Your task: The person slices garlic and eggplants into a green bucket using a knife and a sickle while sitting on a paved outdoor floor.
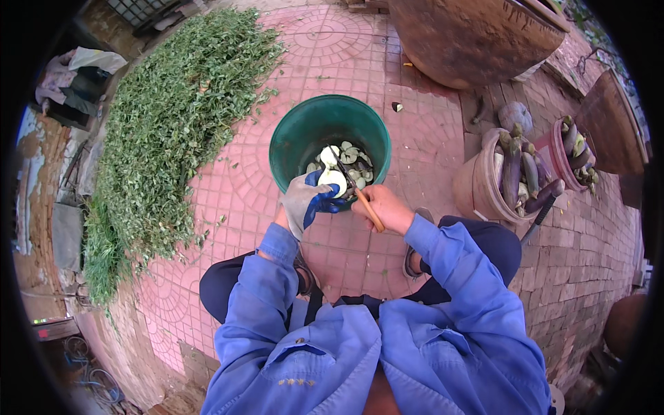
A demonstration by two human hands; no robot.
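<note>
My left hand (307, 199), in a grey and blue work glove, holds a pale-fleshed piece of eggplant (332, 181) over the near rim of a green plastic bucket (332, 111). Bare, my right hand (383, 208) is closed around the wooden handle of a knife (369, 209). Its dark blade reaches up and left, against or just beside a pale slice (330, 155) above the eggplant piece; contact cannot be told. Cut pale slices (358, 166) lie in the bottom of the bucket. The fingers of my left hand are partly hidden behind the eggplant.
Right of me stand a bucket (469, 189) of whole eggplants (511, 171) and a pink bucket (554, 150) of vegetables, near a pumpkin (515, 117). A dark handle (542, 220) leans by my knee. Large brown vessels (472, 41) stand beyond. Cut greenery (176, 124) covers the paving at left.
</note>
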